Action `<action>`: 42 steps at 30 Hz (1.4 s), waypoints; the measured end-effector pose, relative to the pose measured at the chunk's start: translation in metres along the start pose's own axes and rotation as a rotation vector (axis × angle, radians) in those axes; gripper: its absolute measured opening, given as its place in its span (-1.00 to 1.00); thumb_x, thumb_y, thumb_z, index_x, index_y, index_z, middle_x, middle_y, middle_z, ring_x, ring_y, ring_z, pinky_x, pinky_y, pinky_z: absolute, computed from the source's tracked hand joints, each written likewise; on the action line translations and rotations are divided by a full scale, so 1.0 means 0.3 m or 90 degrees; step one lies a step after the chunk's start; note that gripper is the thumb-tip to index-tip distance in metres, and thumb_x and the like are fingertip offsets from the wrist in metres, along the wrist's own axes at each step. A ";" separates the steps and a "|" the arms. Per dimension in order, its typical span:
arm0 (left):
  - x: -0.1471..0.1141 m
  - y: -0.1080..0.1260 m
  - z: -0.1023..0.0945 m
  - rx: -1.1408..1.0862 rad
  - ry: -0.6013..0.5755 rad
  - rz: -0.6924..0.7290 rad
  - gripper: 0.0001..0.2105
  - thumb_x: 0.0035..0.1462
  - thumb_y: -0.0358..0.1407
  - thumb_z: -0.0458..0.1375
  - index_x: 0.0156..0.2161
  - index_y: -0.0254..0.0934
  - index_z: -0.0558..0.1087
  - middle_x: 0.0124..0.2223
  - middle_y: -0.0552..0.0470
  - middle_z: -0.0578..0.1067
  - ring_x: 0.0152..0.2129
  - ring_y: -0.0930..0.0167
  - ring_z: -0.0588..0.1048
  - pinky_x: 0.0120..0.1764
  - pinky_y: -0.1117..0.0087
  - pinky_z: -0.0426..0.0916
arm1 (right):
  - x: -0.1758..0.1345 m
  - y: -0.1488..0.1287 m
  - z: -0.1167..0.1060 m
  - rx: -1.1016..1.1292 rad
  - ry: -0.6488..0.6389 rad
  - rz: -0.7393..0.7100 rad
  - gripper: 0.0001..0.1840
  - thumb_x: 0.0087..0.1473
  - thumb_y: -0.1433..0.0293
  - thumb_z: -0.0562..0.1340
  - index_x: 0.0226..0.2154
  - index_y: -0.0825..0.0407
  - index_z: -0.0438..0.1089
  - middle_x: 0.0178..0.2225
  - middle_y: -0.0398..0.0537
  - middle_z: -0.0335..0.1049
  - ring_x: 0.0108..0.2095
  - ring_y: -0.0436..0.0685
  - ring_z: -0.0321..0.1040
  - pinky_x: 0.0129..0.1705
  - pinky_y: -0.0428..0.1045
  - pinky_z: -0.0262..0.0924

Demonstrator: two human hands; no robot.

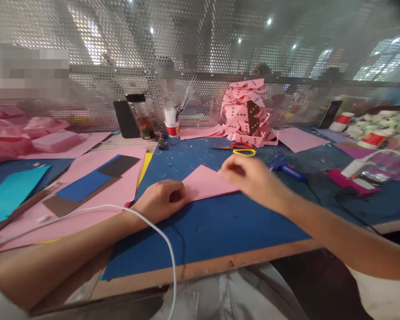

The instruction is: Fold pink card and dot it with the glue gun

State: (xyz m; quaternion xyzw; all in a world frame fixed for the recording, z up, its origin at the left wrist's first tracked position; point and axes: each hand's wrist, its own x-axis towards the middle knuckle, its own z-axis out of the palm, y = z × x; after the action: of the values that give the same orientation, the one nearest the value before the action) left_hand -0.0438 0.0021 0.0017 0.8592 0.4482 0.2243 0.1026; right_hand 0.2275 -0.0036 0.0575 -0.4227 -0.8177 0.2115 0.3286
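Note:
A small sheet of pink paper lies on the blue work mat, roughly triangular at its upper edge. My left hand is closed at the sheet's left end, thumb and curled fingers on the paper. Over the right part of the sheet is my right hand, its fingers curled into a pinch and slightly blurred. A tiny pale spot shows at those fingertips, too small to name. Beyond the hands lie scissors with red and yellow handles. To the right of them rests a blue glue gun.
A pile of pink dotted pieces stands against the perforated metal screen. At left are pink sheets with blue card on them. A white cable crosses my left forearm. A jar and paper cup stand behind.

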 end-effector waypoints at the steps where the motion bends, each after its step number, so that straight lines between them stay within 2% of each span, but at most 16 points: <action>1: 0.000 0.001 -0.001 -0.002 -0.002 0.003 -0.79 0.20 -0.20 0.17 -0.43 -0.25 0.42 -0.47 0.11 0.45 -0.54 0.48 0.38 -0.44 0.48 0.20 | 0.012 0.014 0.025 0.005 -0.023 0.011 -0.83 0.24 0.31 0.27 -0.21 0.08 0.48 -0.24 -0.08 0.50 -0.26 0.05 0.44 -0.16 -0.02 0.34; 5: -0.002 0.008 -0.003 -0.008 -0.004 0.001 -0.80 0.20 -0.21 0.17 -0.43 -0.24 0.43 -0.48 0.11 0.45 -0.55 0.47 0.37 -0.44 0.47 0.20 | 0.051 0.063 0.133 -0.004 -0.134 0.034 -0.88 0.18 0.33 0.29 -0.29 0.04 0.51 -0.30 -0.12 0.54 -0.32 0.01 0.42 -0.25 -0.07 0.21; 10: -0.003 0.006 -0.002 -0.009 0.003 0.007 -0.79 0.18 -0.21 0.17 -0.45 -0.25 0.41 -0.50 0.11 0.43 -0.55 0.47 0.37 -0.44 0.46 0.19 | 0.053 0.066 0.189 -0.072 -0.133 -0.036 -0.85 0.16 0.31 0.31 -0.39 0.05 0.48 -0.39 -0.12 0.50 -0.36 0.01 0.35 -0.32 -0.07 0.10; 16: 0.003 0.002 0.000 -0.005 0.003 0.009 -0.82 0.17 -0.23 0.15 -0.43 -0.24 0.41 -0.49 0.13 0.43 -0.56 0.48 0.37 -0.44 0.47 0.18 | 0.053 0.050 0.215 -0.150 -0.100 -0.036 -0.89 0.10 0.41 0.29 -0.45 0.04 0.43 -0.40 -0.13 0.49 -0.38 0.01 0.32 -0.31 -0.06 0.06; 28: 0.007 0.024 0.002 0.077 0.012 -0.029 -0.77 0.17 -0.15 0.14 -0.45 -0.22 0.37 -0.50 0.11 0.44 -0.57 0.45 0.36 -0.45 0.43 0.14 | 0.046 0.022 0.237 -0.248 -0.057 -0.005 -0.85 0.11 0.30 0.27 -0.44 0.01 0.42 -0.39 -0.12 0.52 -0.33 0.08 0.39 -0.28 -0.02 0.06; 32: 0.006 0.024 0.002 0.085 0.002 -0.042 -0.78 0.16 -0.15 0.14 -0.44 -0.21 0.36 -0.49 0.11 0.44 -0.55 0.43 0.36 -0.44 0.42 0.13 | 0.044 0.018 0.235 -0.254 -0.049 -0.026 -0.84 0.10 0.30 0.24 -0.46 0.01 0.38 -0.39 -0.12 0.51 -0.33 0.07 0.38 -0.30 -0.02 0.03; 42: 0.003 0.016 0.001 0.079 -0.019 -0.049 -0.78 0.17 -0.17 0.12 -0.45 -0.22 0.35 -0.48 0.11 0.43 -0.53 0.42 0.37 -0.41 0.41 0.13 | 0.032 0.018 0.222 -0.246 -0.066 -0.007 -0.90 0.06 0.33 0.27 -0.41 0.02 0.41 -0.33 -0.11 0.53 -0.30 0.08 0.39 -0.27 -0.01 0.06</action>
State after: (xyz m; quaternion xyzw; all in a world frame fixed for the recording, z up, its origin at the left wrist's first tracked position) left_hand -0.0397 0.0001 0.0037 0.8492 0.4926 0.1788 0.0647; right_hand 0.1788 0.0029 0.0114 -0.4622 -0.8610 0.0707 0.2002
